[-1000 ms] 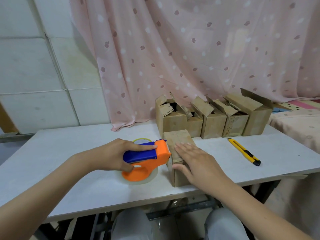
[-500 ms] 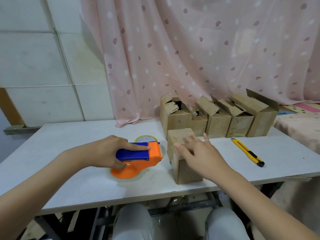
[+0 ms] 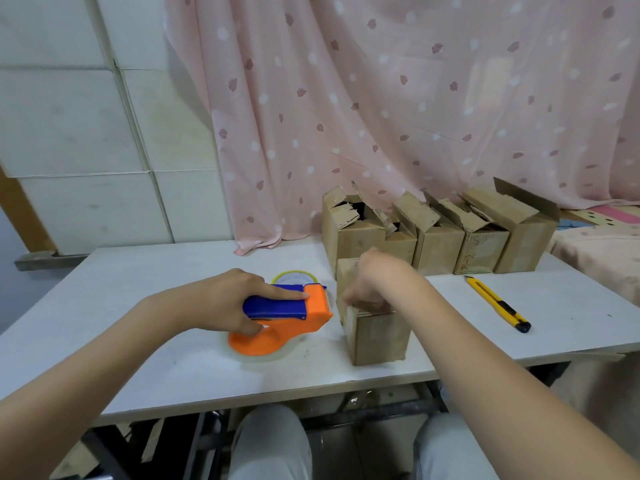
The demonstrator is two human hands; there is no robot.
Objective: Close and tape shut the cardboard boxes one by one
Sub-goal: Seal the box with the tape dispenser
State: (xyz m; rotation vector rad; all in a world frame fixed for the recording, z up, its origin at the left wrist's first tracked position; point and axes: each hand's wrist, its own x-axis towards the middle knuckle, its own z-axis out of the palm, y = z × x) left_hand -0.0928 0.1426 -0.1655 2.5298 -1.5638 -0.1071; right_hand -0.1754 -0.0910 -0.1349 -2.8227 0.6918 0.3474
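Observation:
A small closed cardboard box stands near the front edge of the white table. My right hand lies on its top with the fingers curled down over the near left edge. Left of the box, my left hand grips the blue handle of an orange tape dispenser lying on the table, its nose almost touching the box. Behind stands a row of several cardboard boxes with their flaps open.
A yellow and black utility knife lies on the table to the right of the box. A pink spotted curtain hangs behind the row. White wall panels rise at the left. My knees show under the table's front edge.
My right hand went from lying flat on the box top to curling its fingers over the near left edge. The dispenser drew slightly away from the box. The view shifted.

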